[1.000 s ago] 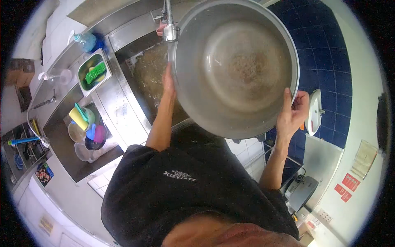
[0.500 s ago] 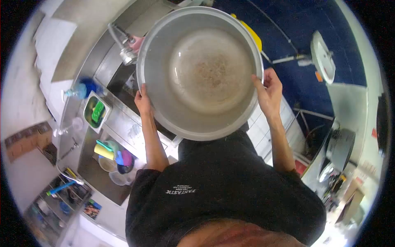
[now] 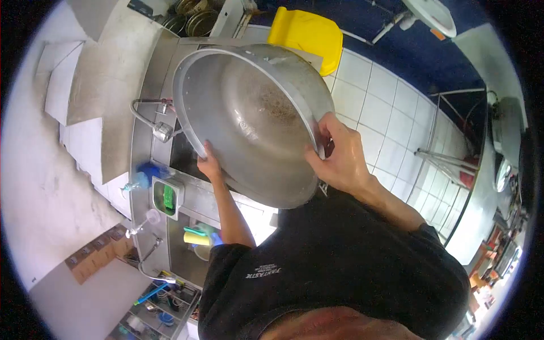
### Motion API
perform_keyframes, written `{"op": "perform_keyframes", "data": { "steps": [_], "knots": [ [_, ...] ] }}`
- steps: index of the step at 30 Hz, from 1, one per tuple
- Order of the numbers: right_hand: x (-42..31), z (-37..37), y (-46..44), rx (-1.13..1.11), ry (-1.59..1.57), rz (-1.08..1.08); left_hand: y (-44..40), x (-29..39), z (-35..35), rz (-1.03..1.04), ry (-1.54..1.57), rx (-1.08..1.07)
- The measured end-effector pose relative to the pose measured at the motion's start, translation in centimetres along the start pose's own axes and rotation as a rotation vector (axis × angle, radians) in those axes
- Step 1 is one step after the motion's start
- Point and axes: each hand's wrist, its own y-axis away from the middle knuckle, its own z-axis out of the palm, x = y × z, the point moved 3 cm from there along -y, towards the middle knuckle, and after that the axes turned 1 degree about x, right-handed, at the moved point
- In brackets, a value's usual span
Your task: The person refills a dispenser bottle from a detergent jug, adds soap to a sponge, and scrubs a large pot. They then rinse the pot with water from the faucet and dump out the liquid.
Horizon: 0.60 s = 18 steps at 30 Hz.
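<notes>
A large, dull grey metal pot [image 3: 226, 107] hangs tilted in front of me, its wide mouth facing me and a brownish stain on its bottom. My left hand [image 3: 209, 164] grips the rim at the lower left, thumb on the rim. On the right side, my right hand [image 3: 340, 153] is closed around the rim with its fingers over the outside. Behind the pot's left edge is a chrome faucet [image 3: 162, 130] over a partly hidden sink.
Left of me, the steel counter carries a small metal tray [image 3: 180, 191] with a green sponge [image 3: 168, 196] in it, beside a blue bottle [image 3: 139, 178]. A yellow bin [image 3: 309, 37] stands beyond the pot on the white tiled floor [image 3: 368, 90]. Several pans [image 3: 201, 21] lie at the far left.
The pot has gone from facing me nearly flat to tilted, with its right side swung toward me. My view has turned, so the yellow bin and more floor show. Both hands keep hold.
</notes>
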Motion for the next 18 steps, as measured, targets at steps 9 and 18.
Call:
{"op": "perform_keyframes", "data": {
  "steps": [9, 18],
  "knots": [
    [3.5, -3.0, 4.3, 0.057, -0.034, 0.047, -0.3, 4.7, 0.1, 0.072, -0.055, -0.094],
    [10.3, -5.2, 4.3, 0.117, -0.123, 0.128, -0.3, 8.4, -0.2, 0.256, -0.53, -0.048]
  ]
}}
